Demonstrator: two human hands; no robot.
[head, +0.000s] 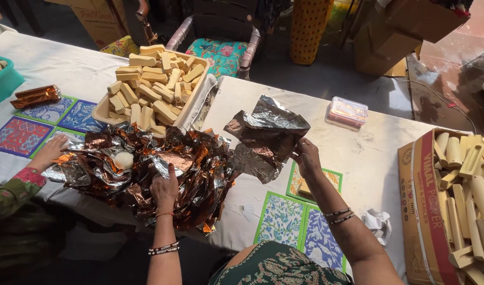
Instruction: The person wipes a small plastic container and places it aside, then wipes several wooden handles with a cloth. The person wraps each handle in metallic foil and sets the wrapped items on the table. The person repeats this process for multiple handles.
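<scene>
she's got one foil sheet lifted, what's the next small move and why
Probably lay the foil sheet, pinched in the right hand, flat on the bare table. It hangs crumpled in the air, while the left hand rests on the foil pile, free to smooth it.

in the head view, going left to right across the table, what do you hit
teal bin → wrapped foil bar → tray of pale bars → held foil sheet → clear plastic box → carton of pale sticks
</scene>
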